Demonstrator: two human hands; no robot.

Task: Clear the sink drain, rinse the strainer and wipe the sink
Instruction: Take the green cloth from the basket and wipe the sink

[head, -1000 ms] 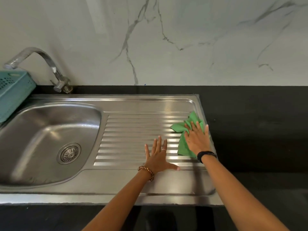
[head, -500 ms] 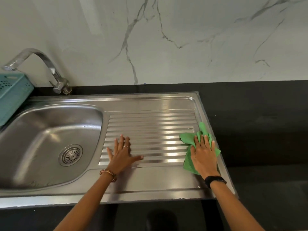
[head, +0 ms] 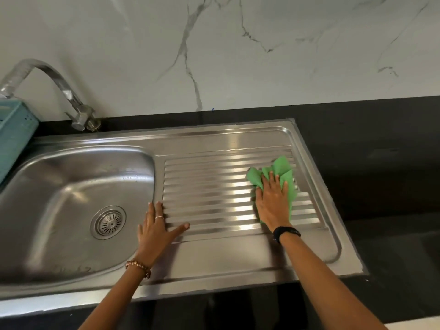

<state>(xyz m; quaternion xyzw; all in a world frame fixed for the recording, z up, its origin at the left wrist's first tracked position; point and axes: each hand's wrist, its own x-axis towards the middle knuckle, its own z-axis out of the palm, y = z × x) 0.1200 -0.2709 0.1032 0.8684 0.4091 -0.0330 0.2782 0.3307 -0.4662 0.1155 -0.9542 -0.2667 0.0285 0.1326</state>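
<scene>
Wiping of the sink is judged to be the step in hand. A green cloth (head: pixel 278 173) is pressed flat against the ribbed drainboard (head: pixel 214 186) near its right edge by the right hand (head: pixel 273 203); the fingers are laid straight and close together on top of the cloth, nothing being pinched or curled round. The cloth is bunched, with folds showing beyond the fingertips and along the hand's right side. The left hand (head: pixel 156 231) is laid palm down on the steel at the drainboard's left end, just beside the basin (head: pixel 59 198), fingers straight and thumb spread out over the lowest ribs; it holds nothing and appears to serve as a brace.

The strainer (head: pixel 108 222) is seated in the drain at the bottom of the basin, well apart from both hands. No debris can be made out on it, so the clearing and rinsing steps are judged complete, though this cannot be confirmed. The faucet (head: pixel 47 84) is not seen running.

For the next move, firm downward pressure along the ribs is called for, so that the grooves are reached, followed by the flat margins and the basin.
</scene>
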